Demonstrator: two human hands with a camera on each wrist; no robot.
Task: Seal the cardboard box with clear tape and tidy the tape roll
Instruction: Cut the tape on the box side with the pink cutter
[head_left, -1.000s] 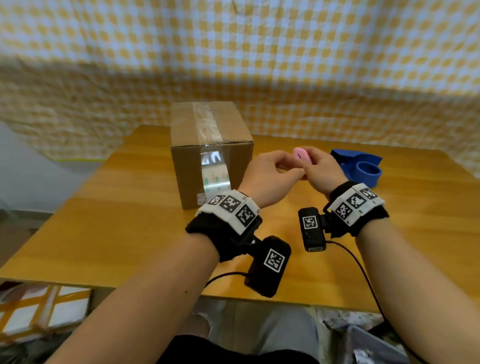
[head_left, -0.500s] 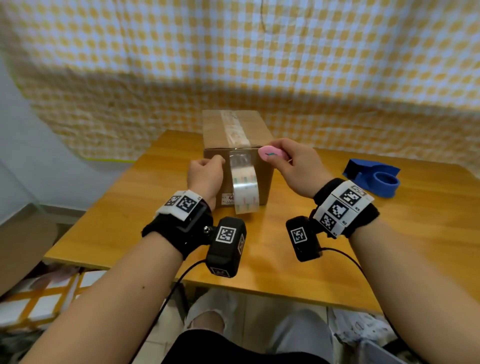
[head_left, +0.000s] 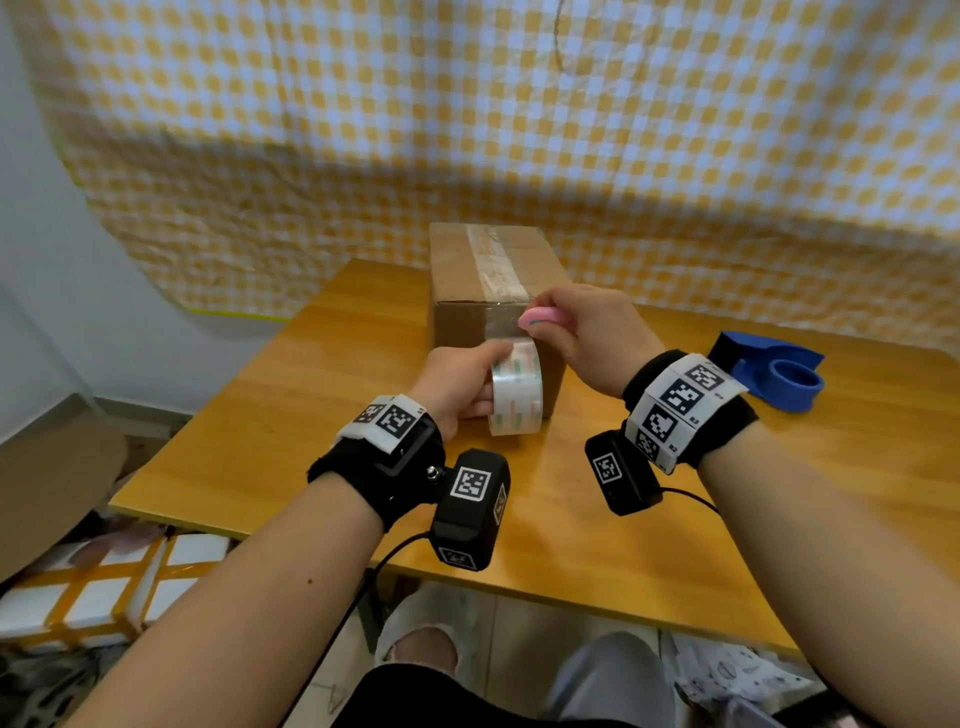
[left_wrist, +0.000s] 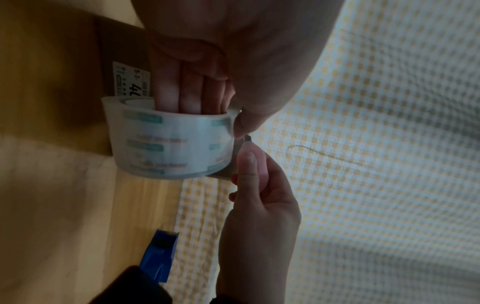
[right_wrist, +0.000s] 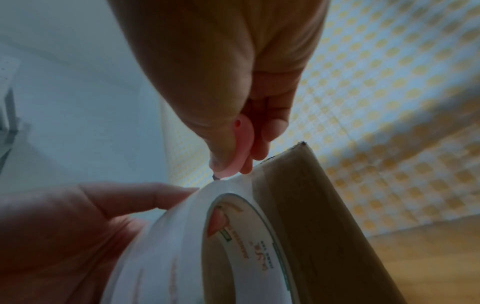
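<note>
1. The checked yellow-and-white cloth (head_left: 519, 130) hangs behind the desk (head_left: 322, 374); the desk is of pale wood.
2. The cardboard box (head_left: 467, 280) stands on the desk toward its far edge; a strip of clear tape runs along its top and over the near edge.
3. The blue tape holder (head_left: 769, 374) lies on the desk, well to the right of the box.
4. The tape roll (head_left: 517, 387) is held against the box's near face, upright on its edge; its tape leads up to the box.
5. The left hand (head_left: 457, 384) grips the roll, fingers through the core and thumb on the outside.
6. The right hand (head_left: 582, 332) pinches a small pink cutter (head_left: 543, 318) at the box's top near edge, just above the roll; its tip meets the tape.
</note>
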